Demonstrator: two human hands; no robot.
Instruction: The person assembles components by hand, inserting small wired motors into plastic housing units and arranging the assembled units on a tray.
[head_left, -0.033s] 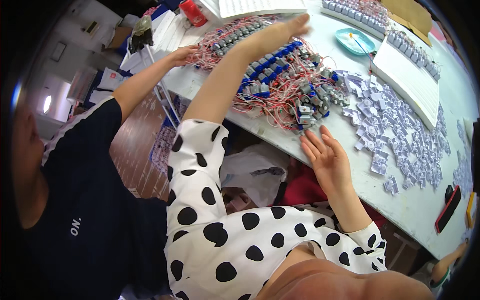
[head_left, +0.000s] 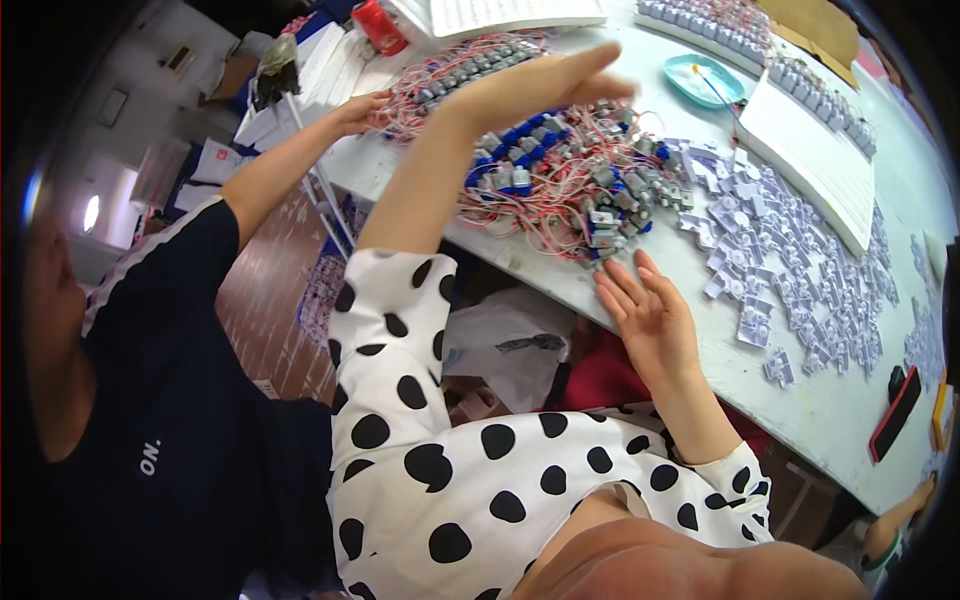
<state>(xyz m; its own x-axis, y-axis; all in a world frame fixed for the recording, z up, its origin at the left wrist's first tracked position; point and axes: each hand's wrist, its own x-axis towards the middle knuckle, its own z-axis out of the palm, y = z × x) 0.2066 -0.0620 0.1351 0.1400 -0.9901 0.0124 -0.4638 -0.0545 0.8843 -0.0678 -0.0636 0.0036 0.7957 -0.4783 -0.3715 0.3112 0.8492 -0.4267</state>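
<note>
My left hand (head_left: 550, 82) is stretched out above a pile of small grey and blue motors (head_left: 620, 200) with red and white wires. Its fingers are extended, the tips slightly blurred, and nothing shows in it. Part of the pile is hidden under that hand and forearm. At the table's near edge, my right hand (head_left: 655, 325) lies palm up with its fingers spread and holding nothing; its fingertips are just below the nearest motors. To the right of the pile, many small white plastic parts (head_left: 790, 270) are scattered over the table.
A co-worker's hand (head_left: 362, 112) reaches the wires at the left. Behind stand a red can (head_left: 378, 28), a turquoise dish (head_left: 690, 85) with a stick across it, and a white foam tray (head_left: 810, 150) beside rows of motors. A red-and-black phone-like object (head_left: 895, 415) lies at the right edge.
My left hand has swung slightly down and to the left over the pile, with its fingers tilted differently. The whole view has shifted a little; my right hand stays palm up.
</note>
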